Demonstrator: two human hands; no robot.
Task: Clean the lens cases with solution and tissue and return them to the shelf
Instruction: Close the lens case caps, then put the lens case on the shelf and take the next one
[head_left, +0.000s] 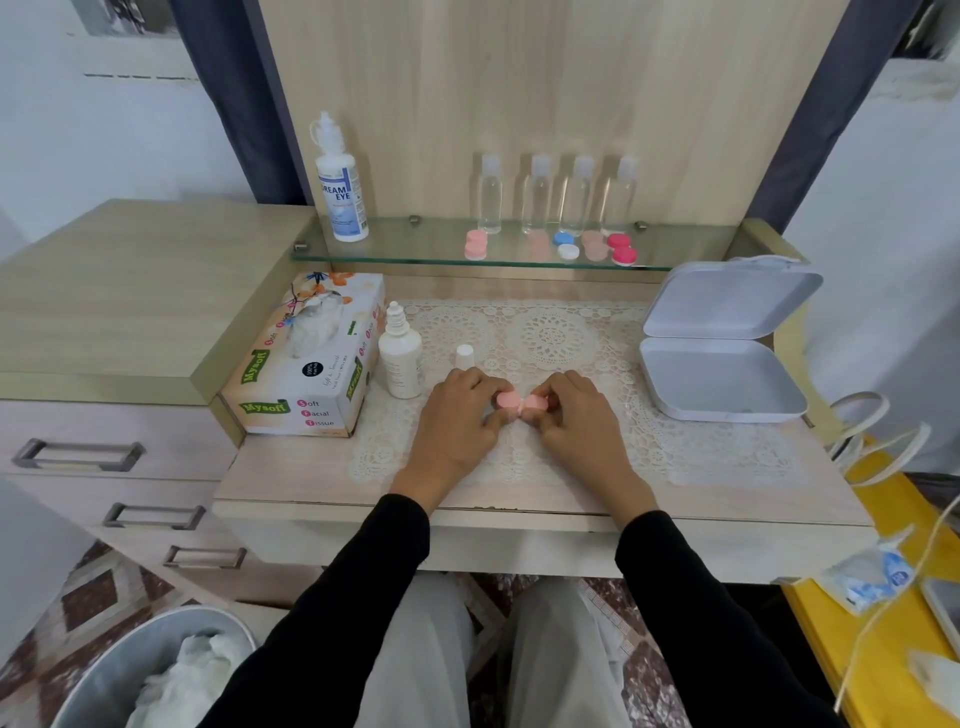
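Observation:
A pink lens case lies on the lace mat in the middle of the desk. My left hand grips its left cap and my right hand grips its right cap. A small white solution bottle stands uncapped left of my hands, with its white cap beside it. The tissue box sits further left. On the glass shelf rest several other lens cases: pink, pale pink, blue and white, red.
A large solution bottle and several clear small bottles stand on the shelf. An open white box sits at the right of the desk. A metal bin with used tissue stands on the floor at lower left. Drawers are at left.

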